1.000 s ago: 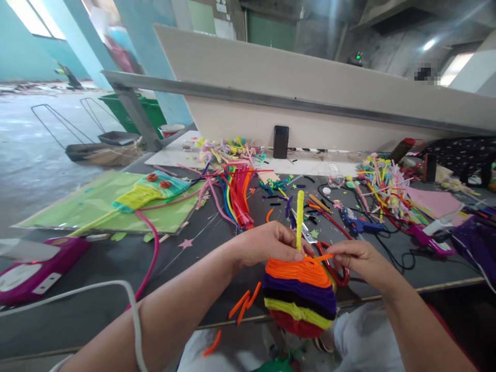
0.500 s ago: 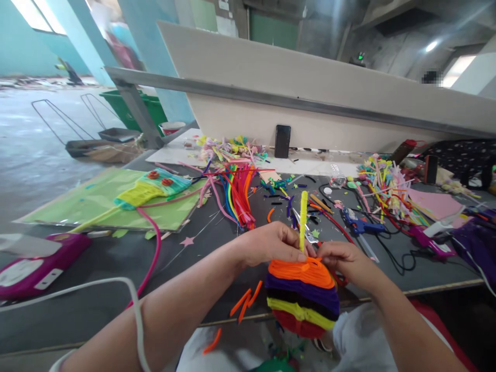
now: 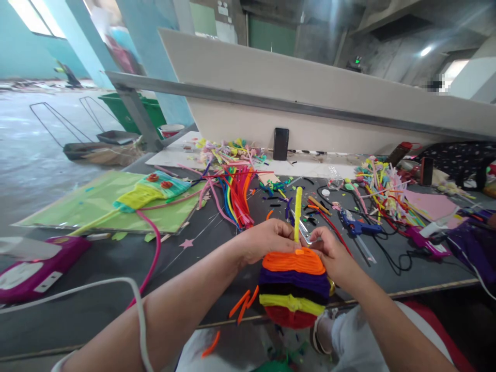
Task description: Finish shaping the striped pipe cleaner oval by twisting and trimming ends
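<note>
A striped piece of pipe cleaners, orange, purple, black, yellow and red from top to bottom, hangs over the table's front edge. From its top rises an upright yellow stem. My left hand is closed on the piece's upper edge, left of the stem. My right hand pinches the top right corner of the orange band; its fingertips are partly hidden. Behind my hands lie scissors, partly covered. Short orange pieces rest on the table left of the striped piece.
Colourful pipe cleaners lie behind my left hand. At right are a blue glue gun and cables. A black phone leans on the white board. A pink power strip and white cable are at left.
The striped piece and its stem have shifted slightly left and up, turning flatter towards me. My right hand has moved up and left, its fingers now higher beside the orange band.
</note>
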A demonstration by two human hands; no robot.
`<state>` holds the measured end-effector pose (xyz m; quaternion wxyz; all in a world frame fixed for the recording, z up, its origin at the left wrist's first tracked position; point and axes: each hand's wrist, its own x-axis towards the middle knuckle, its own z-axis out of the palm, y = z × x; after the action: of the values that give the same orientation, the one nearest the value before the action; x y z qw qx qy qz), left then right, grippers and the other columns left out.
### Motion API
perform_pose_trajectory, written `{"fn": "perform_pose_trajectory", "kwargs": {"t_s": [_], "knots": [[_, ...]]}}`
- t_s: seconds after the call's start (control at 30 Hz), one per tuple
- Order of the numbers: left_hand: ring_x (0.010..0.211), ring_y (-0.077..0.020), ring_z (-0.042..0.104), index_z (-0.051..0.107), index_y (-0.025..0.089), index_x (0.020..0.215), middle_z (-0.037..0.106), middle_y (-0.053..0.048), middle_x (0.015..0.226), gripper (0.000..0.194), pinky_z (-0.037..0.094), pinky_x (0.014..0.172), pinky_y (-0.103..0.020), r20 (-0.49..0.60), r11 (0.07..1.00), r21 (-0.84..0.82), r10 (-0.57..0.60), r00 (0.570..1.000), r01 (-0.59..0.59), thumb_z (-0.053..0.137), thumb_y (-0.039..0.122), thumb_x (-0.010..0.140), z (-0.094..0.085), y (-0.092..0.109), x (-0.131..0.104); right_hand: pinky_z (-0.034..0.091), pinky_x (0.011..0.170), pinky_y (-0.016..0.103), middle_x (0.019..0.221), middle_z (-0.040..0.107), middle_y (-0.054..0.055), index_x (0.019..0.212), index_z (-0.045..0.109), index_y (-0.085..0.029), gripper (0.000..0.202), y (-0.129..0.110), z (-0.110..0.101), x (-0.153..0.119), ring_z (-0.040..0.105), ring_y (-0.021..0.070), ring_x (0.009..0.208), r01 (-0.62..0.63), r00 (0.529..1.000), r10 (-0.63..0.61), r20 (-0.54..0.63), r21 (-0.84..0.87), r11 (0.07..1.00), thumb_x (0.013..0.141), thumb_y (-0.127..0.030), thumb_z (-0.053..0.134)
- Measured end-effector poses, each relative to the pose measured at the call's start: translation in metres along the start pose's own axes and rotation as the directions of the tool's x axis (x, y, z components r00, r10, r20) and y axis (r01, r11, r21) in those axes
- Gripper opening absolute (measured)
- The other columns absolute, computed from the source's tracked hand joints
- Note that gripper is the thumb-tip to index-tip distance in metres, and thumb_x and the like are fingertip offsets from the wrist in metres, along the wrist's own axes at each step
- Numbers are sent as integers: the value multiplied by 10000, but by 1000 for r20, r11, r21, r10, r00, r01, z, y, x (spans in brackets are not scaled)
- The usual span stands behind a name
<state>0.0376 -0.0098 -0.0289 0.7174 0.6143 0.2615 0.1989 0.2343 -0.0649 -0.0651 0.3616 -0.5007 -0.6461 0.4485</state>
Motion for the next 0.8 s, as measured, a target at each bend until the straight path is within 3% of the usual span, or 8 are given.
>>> {"fn": "perform_pose_trajectory", "kwargs": {"t_s": [0.17, 0.3, 0.37, 0.43, 0.53, 0.6, 0.7, 0.8], "knots": [[524, -94, 480, 633, 102, 714, 578, -10, 619, 250, 348, 525, -229, -52, 997, -29, -77, 996, 75, 696, 324, 618, -3, -1, 0, 429, 625, 236, 725, 603, -27, 860, 473, -224, 135, -1, -3, 2, 566, 126, 677, -26, 1000, 26, -11, -55, 998, 786, -278, 572], [472, -71, 411, 574, 127, 627, 518, 33, 542, 199, 295, 482, -213, -156, 996, 33, -72, 985, 78, 693, 281, 585, -6, -4, 3, 463, 703, 274, 836, 623, 14, 923, 524, -205, 138, -7, -12, 3, 593, 152, 788, -39, 999, 39, -9, -108, 993, 812, -282, 544], [485, -66, 396, 573, 126, 627, 510, 39, 548, 185, 285, 489, -210, -180, 997, 45, -58, 982, 68, 682, 269, 583, -7, -4, 4, 462, 735, 292, 894, 621, 35, 942, 551, -206, 131, -15, -16, 2, 589, 162, 826, 40, 991, -67, -112, -230, 972, 845, -278, 500], [500, -63, 379, 582, 122, 632, 497, 44, 549, 171, 268, 495, -208, -181, 997, 60, -43, 983, 55, 669, 260, 583, -7, -3, 4, 445, 789, 307, 943, 605, 49, 947, 580, -213, 133, -27, -15, 1, 570, 170, 884, 187, 947, -269, -176, -381, 905, 861, -258, 489], [489, -56, 326, 553, 127, 594, 434, 64, 504, 178, 220, 478, -210, -203, 994, 97, -29, 979, 50, 662, 267, 577, -5, -1, 4, 426, 828, 299, 937, 583, 48, 925, 618, -224, 115, -44, -6, 1, 547, 170, 926, 401, 873, -484, -58, -479, 781, 840, -210, 543], [482, -54, 295, 516, 135, 562, 396, 72, 485, 218, 195, 470, -215, -217, 991, 117, -33, 976, 60, 664, 294, 582, -3, 1, 4, 435, 795, 280, 914, 567, 39, 890, 630, -230, 107, -50, 3, 3, 549, 157, 890, 444, 864, -504, -1, -470, 762, 819, -176, 571], [484, -51, 267, 471, 143, 535, 362, 75, 484, 296, 172, 467, -220, -218, 988, 132, -44, 975, 74, 677, 349, 583, -3, 3, 3, 439, 770, 274, 888, 553, 30, 812, 615, -224, 92, -50, 11, 8, 546, 153, 863, 433, 872, -490, -10, -451, 780, 795, -138, 586], [485, -52, 259, 458, 147, 534, 345, 75, 487, 355, 165, 468, -224, -202, 989, 129, -44, 978, 71, 699, 405, 570, -4, 4, 2, 438, 757, 280, 864, 551, 29, 742, 569, -208, 82, -47, 12, 10, 541, 160, 852, 360, 911, -411, -41, -409, 839, 777, -136, 587]]}}
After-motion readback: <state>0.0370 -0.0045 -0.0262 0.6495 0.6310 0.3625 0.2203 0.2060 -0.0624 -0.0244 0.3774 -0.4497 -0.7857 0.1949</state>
